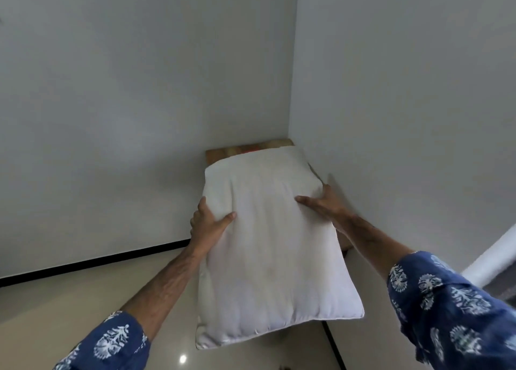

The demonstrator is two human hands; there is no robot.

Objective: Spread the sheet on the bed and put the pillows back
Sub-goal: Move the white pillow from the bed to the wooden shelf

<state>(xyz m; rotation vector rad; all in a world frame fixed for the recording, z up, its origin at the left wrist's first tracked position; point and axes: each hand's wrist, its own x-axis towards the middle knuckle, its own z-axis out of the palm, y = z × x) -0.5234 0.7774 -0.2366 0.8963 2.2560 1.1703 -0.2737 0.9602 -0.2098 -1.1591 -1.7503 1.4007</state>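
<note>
Gripping a large white fabric pillow [273, 247] by its side edges, left hand [208, 224] and right hand [325, 202] hold it above the beige tiled floor [83, 300], near the room corner; uneven grip could drop its near end.

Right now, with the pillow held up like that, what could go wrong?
1. Both hands, left and right, grip the pillow only near its far end. The near end hangs over the floor unsupported, so it may sag or slip down.
2. The right hand is close to the wall; knuckles might scrape it.
3. The pillow hides what lies under it, so something could get knocked.
</note>
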